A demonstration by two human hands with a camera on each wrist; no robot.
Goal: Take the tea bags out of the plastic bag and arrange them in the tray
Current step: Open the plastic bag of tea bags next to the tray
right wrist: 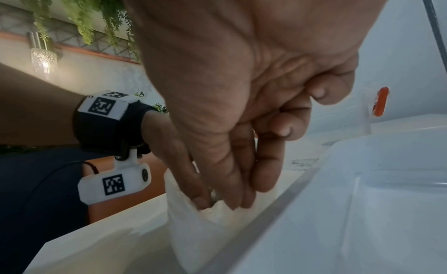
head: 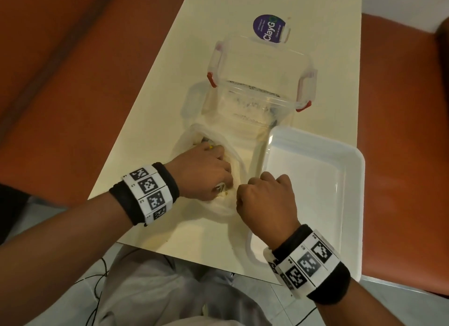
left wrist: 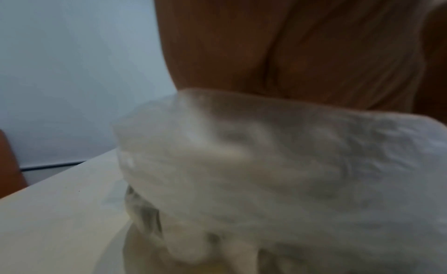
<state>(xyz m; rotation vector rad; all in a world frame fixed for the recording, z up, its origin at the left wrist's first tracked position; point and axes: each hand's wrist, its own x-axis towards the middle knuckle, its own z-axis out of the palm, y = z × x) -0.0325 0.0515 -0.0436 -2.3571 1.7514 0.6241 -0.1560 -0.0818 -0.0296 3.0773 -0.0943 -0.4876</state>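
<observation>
Both hands work the plastic bag (head: 233, 141) near the table's front edge: left hand (head: 204, 172) buried inside, grip hidden; right hand (head: 264, 199) pinching its rim. White tray (head: 349, 180) alongside holds nothing. Tugging could tear the film or spill tea bags.

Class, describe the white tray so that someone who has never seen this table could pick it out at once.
Start at the long cream table and go to its near right corner. The white tray lies there, overhanging the edge, just right of the right hand. Unlike the clear, red-clipped container behind it and the crumpled plastic bag beside it, it is opaque, shallow and has nothing in it.
</observation>
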